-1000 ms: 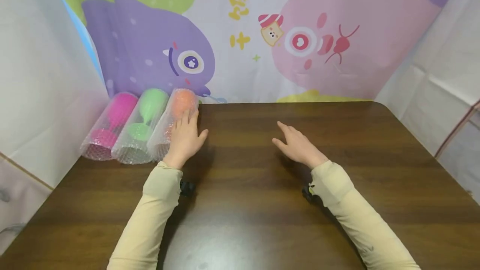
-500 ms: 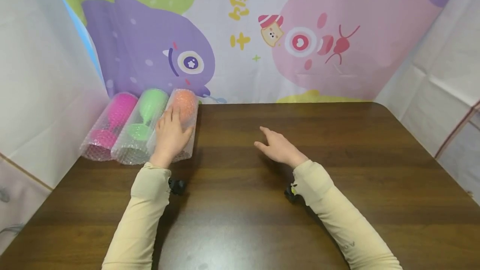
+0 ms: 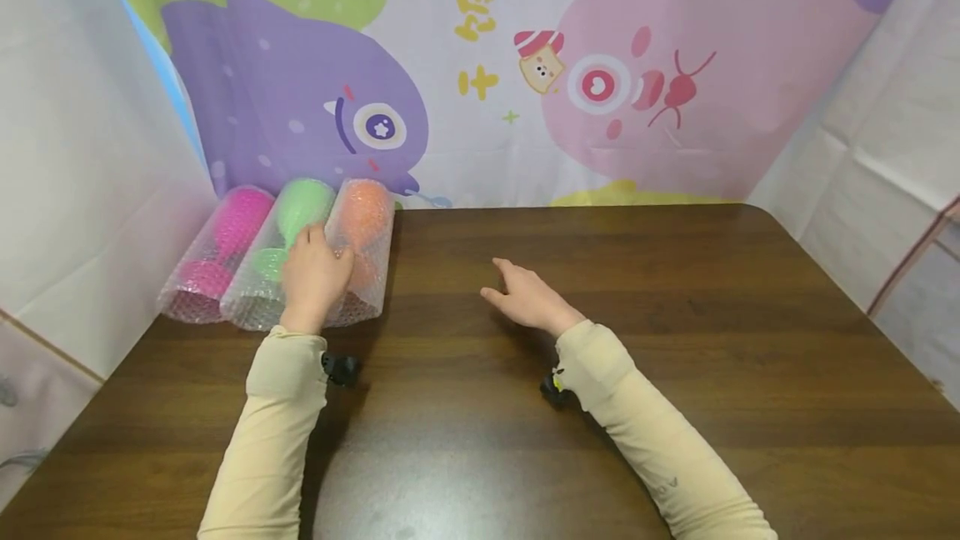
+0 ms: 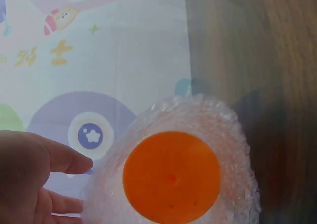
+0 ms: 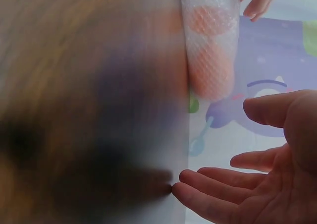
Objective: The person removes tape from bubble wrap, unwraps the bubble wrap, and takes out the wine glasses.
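Three plastic goblets in clear bubble wrap lie side by side at the table's far left: a pink goblet (image 3: 246,217), a green goblet (image 3: 303,202) and an orange goblet (image 3: 367,211). Over the green one is my left hand (image 3: 313,275), fingers loosely extended, thumb towards the orange one; whether it touches the wrap is unclear. It hides part of the green goblet's stem and foot. In the left wrist view the orange goblet's round base (image 4: 171,177) shows through the open wrap end. Above the table's middle, my right hand (image 3: 528,300) holds nothing, its fingers extended and thumb apart.
The dark wooden table (image 3: 675,290) extends to the right and towards me. Behind it hangs a cartoon-printed backdrop (image 3: 480,140). White cloth walls (image 3: 90,157) stand at both sides, the left one close to the pink goblet.
My left hand has moved left from the orange goblet to the green one, uncovering the orange. The right hand has drifted left over the table. The goblets have stayed in place.
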Tool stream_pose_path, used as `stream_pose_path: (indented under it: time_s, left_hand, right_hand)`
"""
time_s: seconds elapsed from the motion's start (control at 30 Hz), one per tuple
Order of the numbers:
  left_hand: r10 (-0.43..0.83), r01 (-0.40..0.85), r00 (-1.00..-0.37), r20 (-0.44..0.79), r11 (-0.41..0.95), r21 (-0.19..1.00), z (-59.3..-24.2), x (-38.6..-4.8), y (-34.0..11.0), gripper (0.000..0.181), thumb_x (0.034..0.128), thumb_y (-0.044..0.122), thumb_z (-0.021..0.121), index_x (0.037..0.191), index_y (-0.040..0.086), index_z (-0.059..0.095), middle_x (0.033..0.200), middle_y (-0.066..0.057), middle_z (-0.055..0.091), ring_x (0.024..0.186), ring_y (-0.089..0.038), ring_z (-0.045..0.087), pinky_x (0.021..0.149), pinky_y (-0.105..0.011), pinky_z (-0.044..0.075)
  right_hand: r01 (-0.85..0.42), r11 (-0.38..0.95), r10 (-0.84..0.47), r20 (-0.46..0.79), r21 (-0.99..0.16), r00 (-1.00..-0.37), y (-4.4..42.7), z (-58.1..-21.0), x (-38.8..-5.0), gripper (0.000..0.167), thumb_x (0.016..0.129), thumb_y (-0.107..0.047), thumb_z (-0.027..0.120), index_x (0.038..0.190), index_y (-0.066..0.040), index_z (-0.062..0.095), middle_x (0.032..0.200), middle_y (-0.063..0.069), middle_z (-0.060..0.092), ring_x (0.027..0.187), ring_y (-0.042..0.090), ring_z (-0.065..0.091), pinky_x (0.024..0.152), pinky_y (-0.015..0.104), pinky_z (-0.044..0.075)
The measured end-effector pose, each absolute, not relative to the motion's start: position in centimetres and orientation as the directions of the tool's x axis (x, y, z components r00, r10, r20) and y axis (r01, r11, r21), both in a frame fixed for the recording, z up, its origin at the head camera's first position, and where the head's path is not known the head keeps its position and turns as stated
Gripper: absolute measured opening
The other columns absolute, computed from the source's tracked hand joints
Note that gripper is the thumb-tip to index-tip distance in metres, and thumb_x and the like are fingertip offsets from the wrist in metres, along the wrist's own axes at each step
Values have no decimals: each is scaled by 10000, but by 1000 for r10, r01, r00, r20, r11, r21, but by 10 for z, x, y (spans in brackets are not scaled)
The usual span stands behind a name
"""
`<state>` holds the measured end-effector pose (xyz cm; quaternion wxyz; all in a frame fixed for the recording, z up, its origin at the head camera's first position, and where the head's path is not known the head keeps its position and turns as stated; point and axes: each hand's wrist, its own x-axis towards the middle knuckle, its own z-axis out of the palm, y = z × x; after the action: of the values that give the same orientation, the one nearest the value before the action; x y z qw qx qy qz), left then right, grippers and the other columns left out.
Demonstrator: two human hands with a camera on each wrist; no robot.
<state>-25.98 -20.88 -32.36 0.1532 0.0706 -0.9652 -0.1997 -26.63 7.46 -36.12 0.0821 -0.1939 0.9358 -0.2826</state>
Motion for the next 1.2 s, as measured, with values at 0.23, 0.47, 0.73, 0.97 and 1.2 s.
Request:
stream_pose_path:
  time_s: [0.23, 0.47, 0.73, 0.97, 1.2]
  left_hand:
    - [-237, -138, -958, 160, 874, 467, -317, -257, -221, 603, 909, 315, 375, 1366, -69, 286, 1320, -314, 384, 1153, -485, 407, 907, -587, 357]
    - [-190, -101, -972, 140, 872, 480, -318, -256, -226, 590, 897, 306, 379, 1322, -102, 335, 1266, -345, 426, 1116, -511, 426, 895, -577, 368]
    - [-102, -35, -988, 116, 881, 472, -324, -258, -223, 608, 901, 306, 400, 1307, -141, 335, 1286, -355, 399, 1169, -499, 384, 954, -555, 332]
    - [-34, -1, -998, 57, 866, 499, -326, -261, -220, 688, 904, 360, 420, 1358, -126, 245, 1336, -387, 289, 1228, -503, 294, 998, -577, 266]
    - [-5, -7, -1000, -5, 841, 541, -325, -261, -217, 713, 930, 444, 335, 1414, -54, 171, 1402, -354, 214, 1284, -488, 220, 1031, -570, 217]
  right_hand:
    - [-318, 768, -409, -43, -556, -912, 58, -358, -268, 642, 934, -374, 456, 1428, -34, 226, 1399, 151, 389, 1268, 268, 397, 1027, 407, 332]
    - [-340, 749, -427, -22, -568, -904, 34, -357, -269, 624, 940, -361, 448, 1420, -20, 240, 1412, 153, 371, 1266, 266, 401, 1031, 389, 332]
    - [-382, 727, -471, -11, -570, -882, 4, -356, -262, 627, 947, -369, 430, 1424, -18, 225, 1441, 151, 322, 1308, 277, 338, 1060, 387, 292]
    - [-405, 714, -485, 14, -571, -874, -19, -355, -256, 642, 941, -384, 435, 1429, -30, 214, 1450, 142, 307, 1321, 268, 316, 1066, 373, 284]
    - [-380, 690, -470, 18, -615, -883, -26, -360, -259, 612, 933, -280, 475, 1427, -31, 213, 1442, 151, 318, 1297, 270, 354, 1052, 377, 307]
